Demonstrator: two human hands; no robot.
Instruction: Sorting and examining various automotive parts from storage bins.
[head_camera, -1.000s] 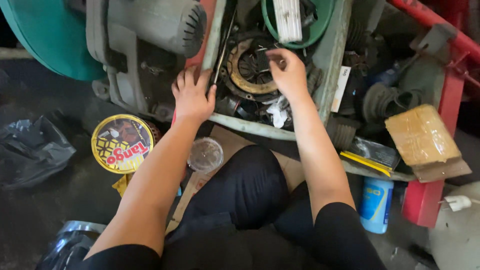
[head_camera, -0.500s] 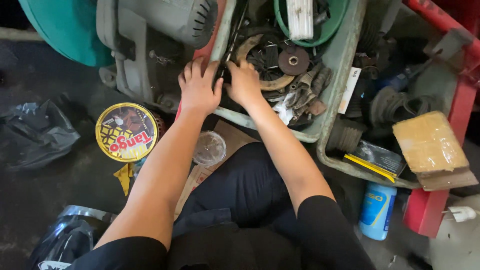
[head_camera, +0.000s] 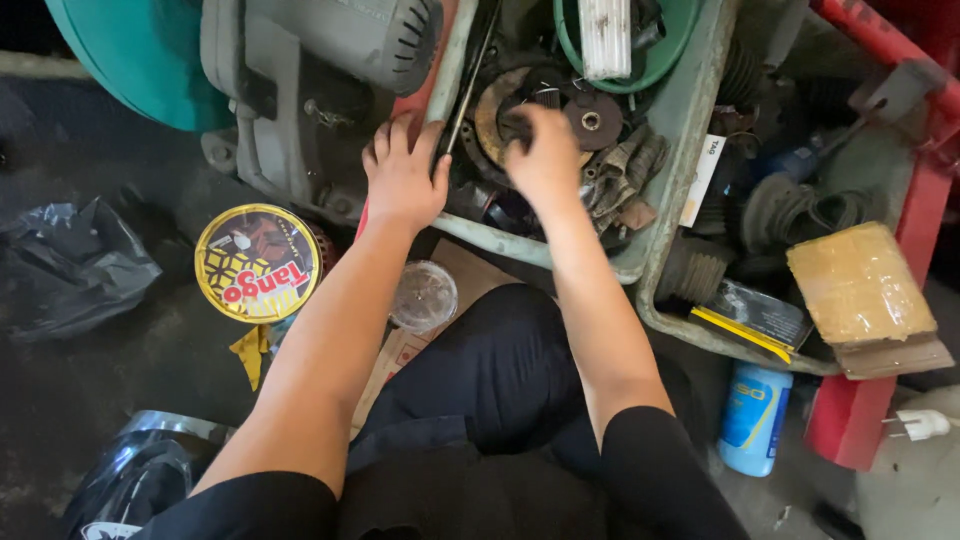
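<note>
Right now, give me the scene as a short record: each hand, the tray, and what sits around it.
left hand: left hand flat on the near left rim of the grey-green tray, fingers spread, holding nothing
right hand: right hand inside the tray, over a round rusty metal disc; grip hidden and blurred
tray contents: dark metal parts, a green bowl
left of tray: grey motor housing, round yellow tin, clear plastic lid
right of tray: blue bottle, brown taped parcel
</note>
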